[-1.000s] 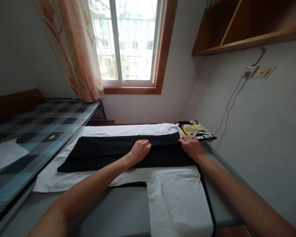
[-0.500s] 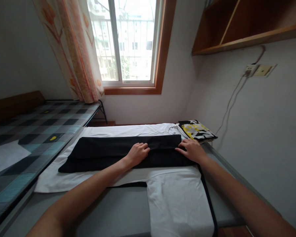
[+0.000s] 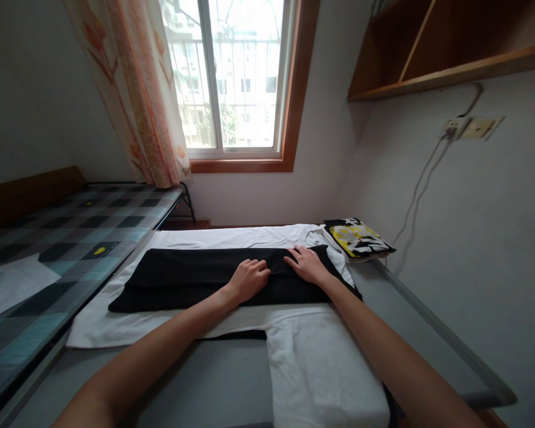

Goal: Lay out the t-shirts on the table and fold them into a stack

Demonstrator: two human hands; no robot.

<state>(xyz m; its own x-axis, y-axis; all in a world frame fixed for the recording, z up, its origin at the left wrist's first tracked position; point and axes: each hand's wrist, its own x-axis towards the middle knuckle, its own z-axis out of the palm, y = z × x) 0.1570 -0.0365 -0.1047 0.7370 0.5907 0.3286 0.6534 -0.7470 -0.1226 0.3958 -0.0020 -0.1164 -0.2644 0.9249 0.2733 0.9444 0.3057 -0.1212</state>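
A folded black garment lies lengthwise across a spread white shirt, whose sleeve reaches toward me at the right. My left hand rests near the middle of the black garment, its fingers curled into the cloth and the tips hidden. Just to its right, my right hand lies palm down on the same garment with the fingers spread. Black cloth peeks out from beneath the white shirt along its near edge. Beyond the right end sits a folded black, white and yellow patterned cloth.
Everything lies on a grey surface with a metal rail at its right. A checked bed with a white sheet of paper stands at left. Ahead are a curtain and window; a wooden shelf overhangs the right wall.
My right hand has slid left from the garment's right end to lie flat beside my left hand. My left hand has stayed in place on the garment.
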